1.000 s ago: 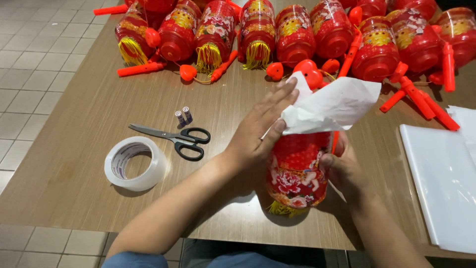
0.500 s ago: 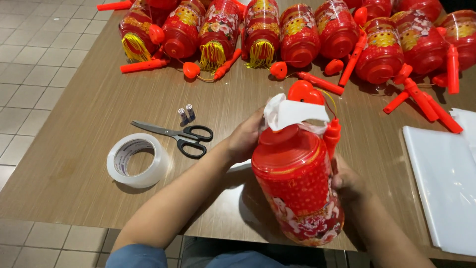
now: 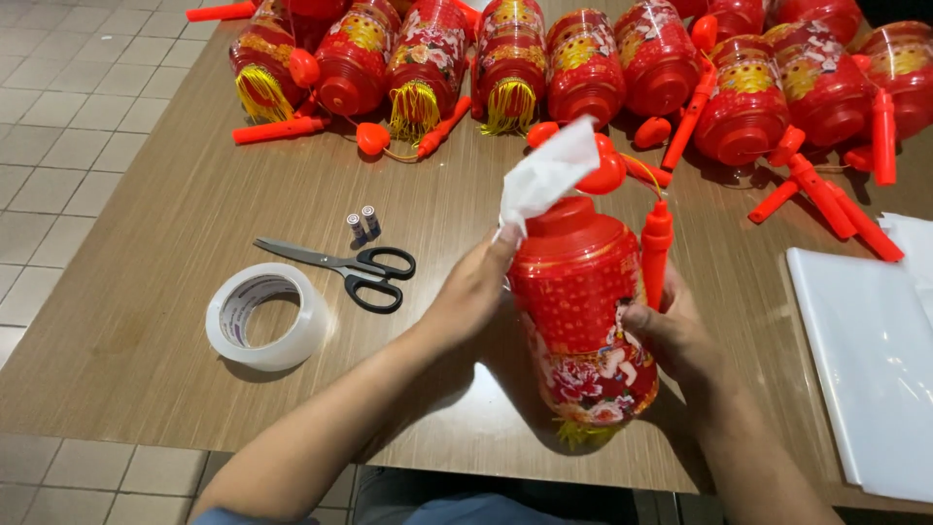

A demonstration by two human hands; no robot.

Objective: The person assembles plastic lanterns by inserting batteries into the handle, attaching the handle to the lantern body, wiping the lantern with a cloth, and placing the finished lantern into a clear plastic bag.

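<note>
The left hand's fingertips (image 3: 501, 243) pinch the lower corner of a crumpled white tissue sheet (image 3: 546, 175), right where it meets the upper left shoulder of a red cylindrical plastic lantern printed with flowers and figures (image 3: 581, 311); the rest of the left hand (image 3: 471, 292) lies against the lantern's left flank. The right hand (image 3: 671, 335) cups the lantern's right side, thumb across the printed wall and the other fingers curled behind it out of sight, with a red plastic handle stick (image 3: 656, 248) standing just above that thumb. The lantern is held between the 2 hands, above the near edge of the brown wood-grain table (image 3: 146, 224). Its long axis runs away from the person and tilts slightly left, the domed red cap far and the yellow tassel fringe (image 3: 588, 433) near. The tissue rises from the lantern's cap up and to the right, so the left hand is the nearer one to it. Left of the lantern lie black-handled scissors (image 3: 350, 267), beyond them 2 small batteries (image 3: 363, 224), and farther left a roll of clear tape (image 3: 267, 316). Behind the lantern a row of similar red lanterns (image 3: 583, 58) lines the table's far side, and to its right lies a white plastic sheet (image 3: 870, 360).
</note>
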